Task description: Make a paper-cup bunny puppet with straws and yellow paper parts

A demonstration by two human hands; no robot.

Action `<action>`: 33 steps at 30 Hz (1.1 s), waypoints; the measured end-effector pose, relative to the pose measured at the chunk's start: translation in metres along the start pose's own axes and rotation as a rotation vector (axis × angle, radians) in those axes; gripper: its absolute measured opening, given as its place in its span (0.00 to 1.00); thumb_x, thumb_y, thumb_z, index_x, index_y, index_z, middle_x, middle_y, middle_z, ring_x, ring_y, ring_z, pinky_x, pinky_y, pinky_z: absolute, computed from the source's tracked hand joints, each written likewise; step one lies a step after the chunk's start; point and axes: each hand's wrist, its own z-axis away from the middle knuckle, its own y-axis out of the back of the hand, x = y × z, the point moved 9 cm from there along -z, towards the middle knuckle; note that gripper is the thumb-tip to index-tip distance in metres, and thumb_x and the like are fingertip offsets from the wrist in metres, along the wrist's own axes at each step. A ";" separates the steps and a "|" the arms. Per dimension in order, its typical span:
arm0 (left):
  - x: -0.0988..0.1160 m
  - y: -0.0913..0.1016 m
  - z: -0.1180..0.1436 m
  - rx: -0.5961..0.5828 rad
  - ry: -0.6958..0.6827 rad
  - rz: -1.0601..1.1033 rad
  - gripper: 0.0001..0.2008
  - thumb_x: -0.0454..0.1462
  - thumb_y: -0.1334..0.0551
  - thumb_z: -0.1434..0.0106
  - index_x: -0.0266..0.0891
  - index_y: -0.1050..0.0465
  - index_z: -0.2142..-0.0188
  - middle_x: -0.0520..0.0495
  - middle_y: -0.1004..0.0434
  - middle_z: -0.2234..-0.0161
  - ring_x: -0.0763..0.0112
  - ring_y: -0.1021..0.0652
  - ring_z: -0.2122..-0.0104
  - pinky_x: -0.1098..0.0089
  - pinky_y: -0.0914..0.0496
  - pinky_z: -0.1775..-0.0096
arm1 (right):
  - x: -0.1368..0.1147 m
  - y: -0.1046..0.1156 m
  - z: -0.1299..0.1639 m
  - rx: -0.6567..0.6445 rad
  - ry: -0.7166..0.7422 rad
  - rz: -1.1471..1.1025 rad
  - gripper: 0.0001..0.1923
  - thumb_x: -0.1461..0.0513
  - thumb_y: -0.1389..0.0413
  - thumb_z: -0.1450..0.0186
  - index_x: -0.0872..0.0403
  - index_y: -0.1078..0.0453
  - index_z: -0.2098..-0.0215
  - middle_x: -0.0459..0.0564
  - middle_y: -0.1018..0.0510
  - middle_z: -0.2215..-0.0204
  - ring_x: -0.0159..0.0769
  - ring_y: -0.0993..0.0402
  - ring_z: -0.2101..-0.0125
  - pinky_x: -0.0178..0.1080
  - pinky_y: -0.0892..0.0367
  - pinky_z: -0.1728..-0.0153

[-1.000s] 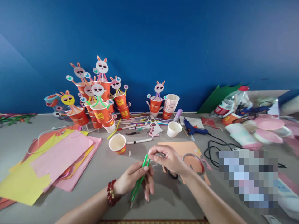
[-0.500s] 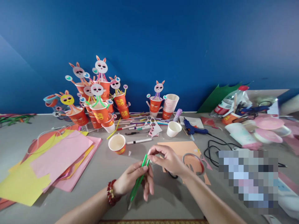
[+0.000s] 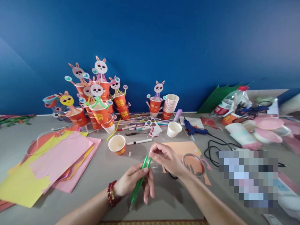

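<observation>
My left hand [image 3: 134,181] pinches two green straws [image 3: 140,181] that slant up to the right above the grey table [image 3: 98,175]. My right hand [image 3: 167,159] meets their upper ends, fingertips pinched on what looks like a clear strip of tape there. A roll of tape [image 3: 194,164] lies just right of that hand on an orange sheet [image 3: 180,147]. A red paper cup [image 3: 117,144] stands open a little beyond my left hand.
Pink, yellow and orange paper sheets [image 3: 53,162] lie at the left. Bunny cup figures [image 3: 98,100] crowd the back, beside a cup stack [image 3: 171,104], markers, scissors [image 3: 152,120], a white cup [image 3: 173,129], and a blue glue gun [image 3: 192,128] with black cord. Clutter fills the right.
My right hand has shifted slightly up and right at the straw tips. The left hand keeps its grip on the straws, nearly still.
</observation>
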 end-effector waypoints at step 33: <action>0.004 -0.020 0.019 -0.053 0.246 -0.442 0.18 0.48 0.47 0.31 0.36 0.32 0.66 0.52 0.27 0.82 0.83 0.42 0.91 0.79 0.49 0.88 | 0.027 -0.036 0.003 -0.433 -0.397 -0.016 0.13 0.54 0.43 0.48 0.56 0.33 0.81 0.39 0.37 0.85 0.27 0.44 0.80 0.32 0.49 0.79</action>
